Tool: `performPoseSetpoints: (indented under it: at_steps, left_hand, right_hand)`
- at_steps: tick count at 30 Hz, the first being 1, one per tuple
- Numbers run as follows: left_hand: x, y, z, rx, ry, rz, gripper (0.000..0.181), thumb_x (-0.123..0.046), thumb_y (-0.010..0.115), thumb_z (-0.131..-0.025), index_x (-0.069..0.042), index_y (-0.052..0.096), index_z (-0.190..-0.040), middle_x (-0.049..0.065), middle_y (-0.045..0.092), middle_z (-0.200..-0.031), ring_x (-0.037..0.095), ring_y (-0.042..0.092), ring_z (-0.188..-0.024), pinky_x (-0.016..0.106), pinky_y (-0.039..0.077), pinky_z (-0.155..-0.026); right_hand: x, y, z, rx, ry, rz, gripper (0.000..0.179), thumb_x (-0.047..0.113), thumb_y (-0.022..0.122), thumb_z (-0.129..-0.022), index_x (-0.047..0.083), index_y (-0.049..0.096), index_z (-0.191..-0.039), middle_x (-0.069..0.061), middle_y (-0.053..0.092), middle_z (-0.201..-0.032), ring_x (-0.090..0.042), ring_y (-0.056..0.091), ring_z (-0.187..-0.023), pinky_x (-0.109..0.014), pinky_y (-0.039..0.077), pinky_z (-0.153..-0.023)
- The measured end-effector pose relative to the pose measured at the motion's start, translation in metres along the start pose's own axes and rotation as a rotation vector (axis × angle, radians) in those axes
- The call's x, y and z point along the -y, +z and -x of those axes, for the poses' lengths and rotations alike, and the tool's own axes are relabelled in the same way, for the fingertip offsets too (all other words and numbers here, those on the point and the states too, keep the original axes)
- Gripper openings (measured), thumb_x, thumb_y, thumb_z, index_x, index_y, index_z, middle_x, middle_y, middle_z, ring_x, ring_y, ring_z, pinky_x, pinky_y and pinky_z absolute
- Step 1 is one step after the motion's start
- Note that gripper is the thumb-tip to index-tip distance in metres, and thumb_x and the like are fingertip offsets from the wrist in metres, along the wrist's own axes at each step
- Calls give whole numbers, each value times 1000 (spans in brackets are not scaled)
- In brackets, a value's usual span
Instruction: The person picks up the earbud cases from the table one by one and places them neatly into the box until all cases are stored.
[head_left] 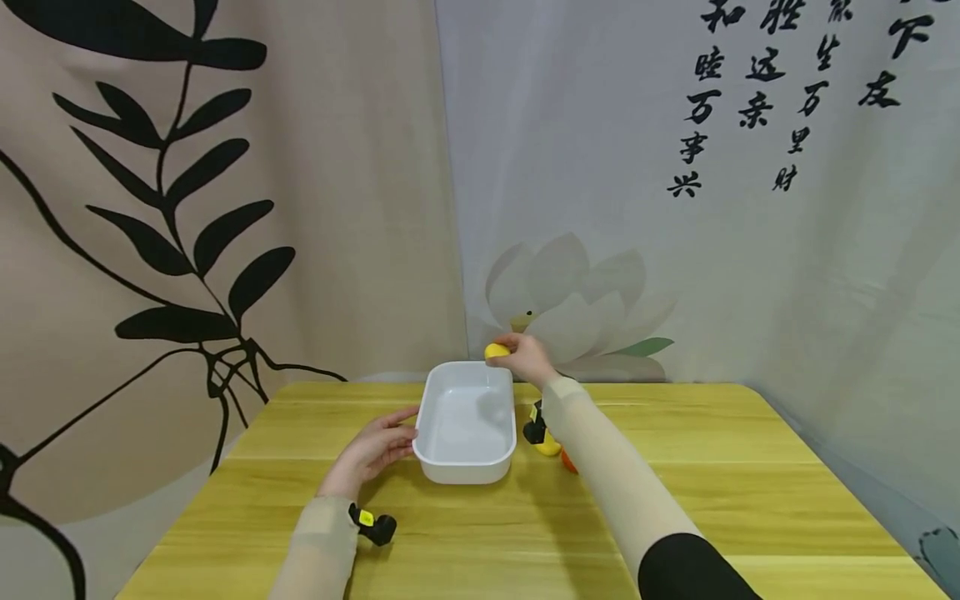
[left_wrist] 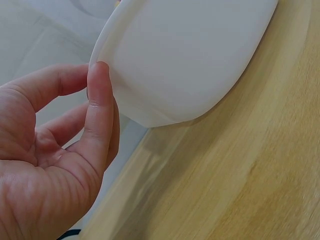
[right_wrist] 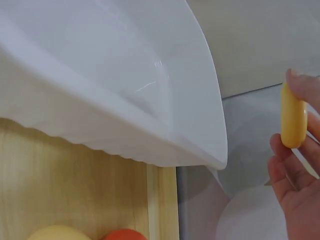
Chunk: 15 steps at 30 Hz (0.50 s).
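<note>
The right hand (head_left: 527,360) pinches a rounded yellow piece (right_wrist: 292,117) near the white tub's (head_left: 465,473) far right corner; the left hand (head_left: 375,447), loosely spread, touches the tub's side. This seems a placing step, next calling for release inside.

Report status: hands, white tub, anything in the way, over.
Left hand touching left side of white tub. Right hand pinching yellow piece, not touching tub. Nothing visible blocking between piece and tub.
</note>
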<state>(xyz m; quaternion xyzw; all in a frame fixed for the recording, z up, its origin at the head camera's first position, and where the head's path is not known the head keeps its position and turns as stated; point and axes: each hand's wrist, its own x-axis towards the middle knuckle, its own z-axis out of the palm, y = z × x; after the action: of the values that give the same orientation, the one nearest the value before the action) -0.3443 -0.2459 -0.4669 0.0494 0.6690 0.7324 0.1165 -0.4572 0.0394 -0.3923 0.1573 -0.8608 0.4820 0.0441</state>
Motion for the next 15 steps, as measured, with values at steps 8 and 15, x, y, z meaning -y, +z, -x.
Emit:
performPoseSetpoints:
  at_steps: [8,15]
  left_hand:
    - [1,-1,0,10,6,7,60,0,58,-93,5,33,-147,6,68,-92,13,65,-74,25,56,-72]
    - [0,-2,0,25,12,5,60,-2,59,-94,4,32,-147,6,68,-93,13,65,-74,25,56,-73]
  right_hand:
    - [5,6,0,21,-11,-14,50,21,79,-81,4,63,-126,-10,63,-123,-25,58,-109,-36,51,-91]
    - [9,11,1,33,1,-4,49,21,79,-82,4,63,-125,-9,63,-122,-24,59,-107,-36,50,-91]
